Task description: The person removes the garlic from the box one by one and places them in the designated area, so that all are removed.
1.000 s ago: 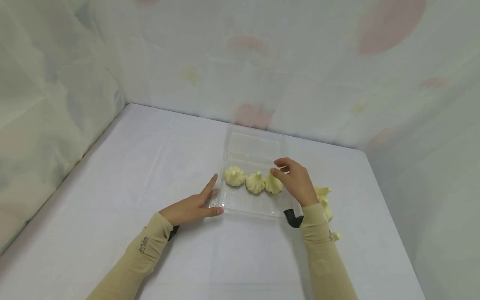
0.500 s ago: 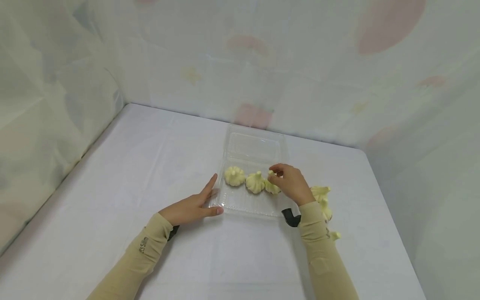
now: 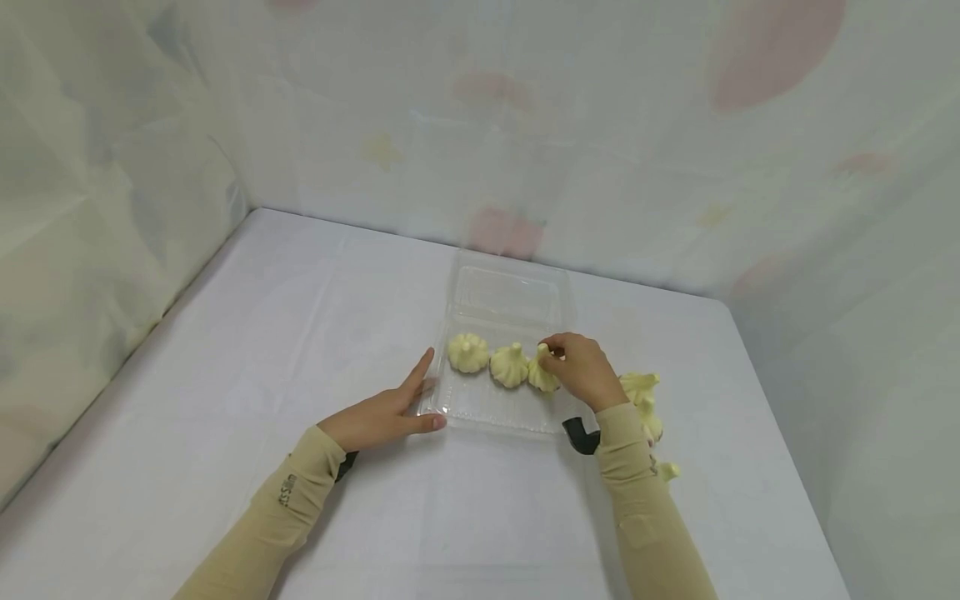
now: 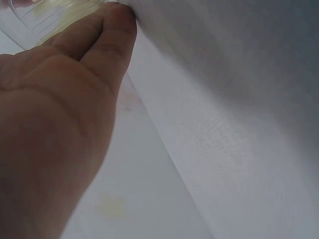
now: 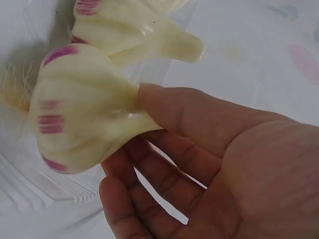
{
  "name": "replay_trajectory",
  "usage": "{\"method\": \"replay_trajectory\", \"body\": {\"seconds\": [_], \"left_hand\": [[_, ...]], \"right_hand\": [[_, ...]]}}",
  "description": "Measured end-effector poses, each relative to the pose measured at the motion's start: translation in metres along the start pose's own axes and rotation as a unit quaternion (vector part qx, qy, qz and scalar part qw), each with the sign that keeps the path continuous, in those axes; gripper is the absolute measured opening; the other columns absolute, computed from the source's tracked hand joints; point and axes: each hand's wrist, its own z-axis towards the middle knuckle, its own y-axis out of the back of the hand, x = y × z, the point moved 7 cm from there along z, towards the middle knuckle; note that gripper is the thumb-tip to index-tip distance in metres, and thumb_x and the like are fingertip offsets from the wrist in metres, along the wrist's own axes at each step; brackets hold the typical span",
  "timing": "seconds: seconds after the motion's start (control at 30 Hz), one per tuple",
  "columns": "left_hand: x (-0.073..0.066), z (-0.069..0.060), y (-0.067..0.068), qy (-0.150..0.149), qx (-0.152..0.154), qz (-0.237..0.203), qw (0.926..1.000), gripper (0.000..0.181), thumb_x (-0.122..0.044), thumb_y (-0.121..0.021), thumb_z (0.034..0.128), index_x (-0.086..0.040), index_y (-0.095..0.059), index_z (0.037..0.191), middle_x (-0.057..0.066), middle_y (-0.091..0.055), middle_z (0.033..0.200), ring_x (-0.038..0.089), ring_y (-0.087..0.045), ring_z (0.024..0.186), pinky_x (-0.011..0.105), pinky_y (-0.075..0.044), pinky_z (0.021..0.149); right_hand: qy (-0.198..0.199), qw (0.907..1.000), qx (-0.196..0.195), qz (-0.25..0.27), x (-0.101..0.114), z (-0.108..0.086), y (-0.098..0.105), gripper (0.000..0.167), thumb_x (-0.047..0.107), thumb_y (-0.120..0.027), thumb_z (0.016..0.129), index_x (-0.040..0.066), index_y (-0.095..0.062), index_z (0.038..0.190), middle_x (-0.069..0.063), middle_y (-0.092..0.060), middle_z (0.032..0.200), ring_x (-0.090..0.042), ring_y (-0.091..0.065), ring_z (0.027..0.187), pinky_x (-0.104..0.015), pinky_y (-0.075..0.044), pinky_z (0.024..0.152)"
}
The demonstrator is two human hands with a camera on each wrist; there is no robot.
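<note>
A clear plastic container [image 3: 495, 410] lies with its lid [image 3: 508, 292] folded back. Three garlic bulbs form a row in its base: the left one [image 3: 468, 353], the middle one [image 3: 509, 366] and the right one [image 3: 542, 375]. My right hand [image 3: 587, 367] pinches the right bulb by its stem; in the right wrist view, thumb and fingers of the hand [image 5: 214, 159] close round the neck of that bulb [image 5: 75, 114], which has purple marks. My left hand [image 3: 378, 414], fingers extended, touches the container's left edge. The left wrist view shows this hand [image 4: 60, 114] from close up.
More garlic bulbs lie on the white table [image 3: 360, 517] right of the container, an upper one [image 3: 637, 385] and a lower one [image 3: 669, 472], partly behind the right sleeve [image 3: 637, 492]. Patterned cloth walls [image 3: 600, 150] border the table at the back and sides.
My right hand has moved slightly left and down onto the right bulb's stem and now pinches it; the bulb has shifted slightly left. The left hand has stayed in place.
</note>
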Motion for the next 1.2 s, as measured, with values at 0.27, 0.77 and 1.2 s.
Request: {"method": "replay_trajectory", "body": {"seconds": [0.27,0.77,1.2], "left_hand": [[0.000,0.001,0.000,0.003,-0.001,0.001,1.0000,0.106,-0.055,-0.063,0.0965,-0.032,0.017,0.160,0.009,-0.026,0.164,0.030,-0.018,0.150,0.055,-0.017,0.118],[0.002,0.003,0.001,-0.003,-0.007,0.004,1.0000,0.107,-0.060,-0.062,0.0949,-0.032,0.018,0.160,0.007,-0.027,0.163,0.029,-0.021,0.150,0.054,-0.018,0.118],[0.002,0.002,0.000,-0.002,-0.003,-0.003,1.0000,0.107,-0.060,-0.063,0.0948,-0.031,0.017,0.161,0.009,-0.026,0.163,0.029,-0.020,0.150,0.054,-0.018,0.118]], "right_hand": [[0.019,0.9995,-0.026,-0.004,0.003,-0.003,0.006,0.034,0.019,-0.064,0.097,0.001,-0.069,0.126,-0.014,-0.069,0.117,-0.034,-0.062,0.111,-0.050,-0.048,0.094],[0.010,0.9982,-0.055,0.024,0.011,-0.014,0.022,0.036,0.028,-0.064,0.099,0.006,-0.067,0.127,-0.011,-0.070,0.115,-0.032,-0.062,0.109,-0.049,-0.051,0.085],[0.007,0.9922,-0.113,0.052,0.013,-0.023,0.043,0.031,0.031,-0.065,0.099,0.010,-0.070,0.121,-0.009,-0.072,0.110,-0.028,-0.067,0.102,-0.049,-0.050,0.085]]}}
